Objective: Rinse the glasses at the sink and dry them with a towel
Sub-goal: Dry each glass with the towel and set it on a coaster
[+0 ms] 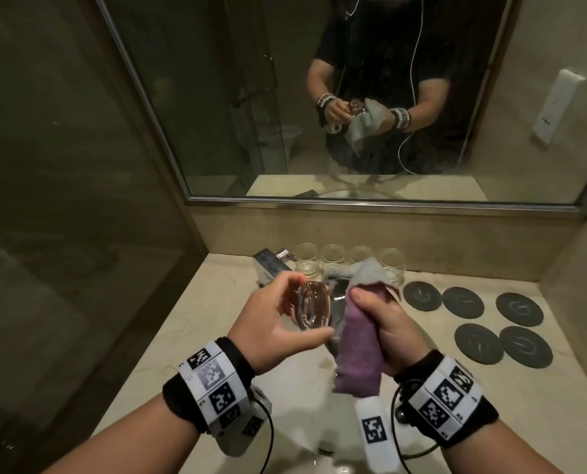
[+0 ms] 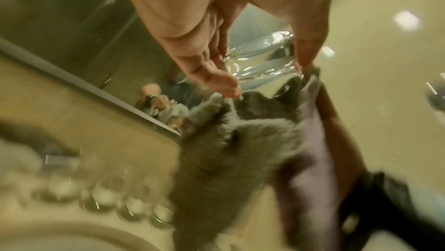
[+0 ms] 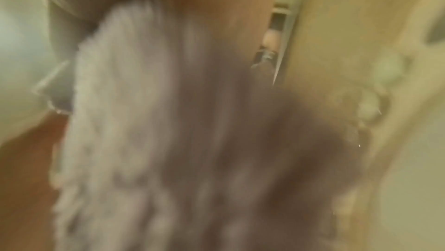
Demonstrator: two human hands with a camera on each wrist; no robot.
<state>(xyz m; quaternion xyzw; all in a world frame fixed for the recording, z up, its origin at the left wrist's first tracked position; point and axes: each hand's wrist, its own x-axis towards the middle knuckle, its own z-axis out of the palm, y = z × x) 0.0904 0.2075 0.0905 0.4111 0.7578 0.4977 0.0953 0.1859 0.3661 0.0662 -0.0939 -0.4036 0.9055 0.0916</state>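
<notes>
My left hand (image 1: 285, 316) grips a clear stemless glass (image 1: 73, 307) tipped on its side over the sink, its thick base facing me. In the left wrist view the glass (image 2: 262, 59) sits between thumb and fingers. My right hand (image 1: 377, 323) holds a purple and grey towel (image 1: 358, 350) bunched in its fist, just right of the glass and touching it. The towel (image 2: 240, 156) fills the lower left wrist view; the towel (image 3: 149, 122) is a blur in the right wrist view. Several more glasses (image 1: 333, 260) stand in a row at the back wall.
A chrome tap (image 1: 271, 265) stands behind the sink basin (image 1: 305, 422). Several dark round coasters (image 1: 480, 323) lie on the marble counter (image 1: 196, 302) at the right. A mirror (image 1: 319, 97) covers the wall ahead; a glass partition closes the left side.
</notes>
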